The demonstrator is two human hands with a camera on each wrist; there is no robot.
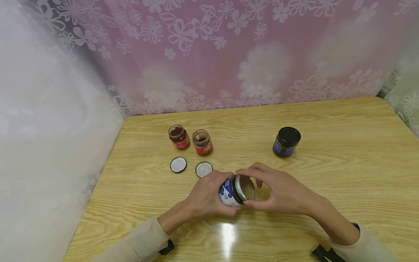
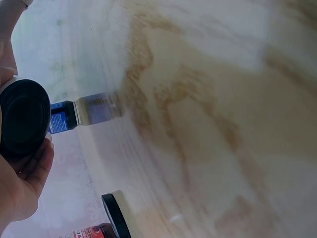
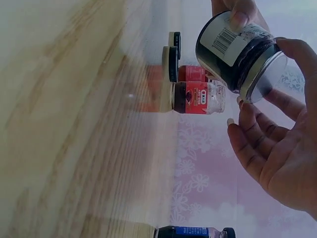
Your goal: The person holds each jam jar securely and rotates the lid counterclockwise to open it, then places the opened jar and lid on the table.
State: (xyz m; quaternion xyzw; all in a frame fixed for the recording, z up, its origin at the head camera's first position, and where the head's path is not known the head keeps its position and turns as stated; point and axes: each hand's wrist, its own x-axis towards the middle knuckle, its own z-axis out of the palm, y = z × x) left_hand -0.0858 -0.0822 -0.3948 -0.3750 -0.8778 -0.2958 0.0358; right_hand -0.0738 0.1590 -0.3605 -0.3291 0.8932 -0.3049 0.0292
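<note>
Left hand (image 1: 206,196): wraps the body of the blue-label jar (image 1: 229,193), tilted above the tabletop's (image 1: 327,174) near edge.
Jar: glass, rigid, breakable, smooth; likely moderate weight; best held round the body.
Right hand (image 1: 281,191): fingertips curl round the silver lid (image 1: 244,187) rim.
Far side: two open red-label jars (image 1: 190,139), their lids (image 1: 191,166); right, a capped jar (image 1: 286,141).

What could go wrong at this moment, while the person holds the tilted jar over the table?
1. The blue-label jar is tilted while the left hand grips it and the right hand holds its lid; if the lid comes off, the dark contents may spill onto the table.
2. The two open red-label jars stand close behind; a sudden elbow move might knock them.
</note>
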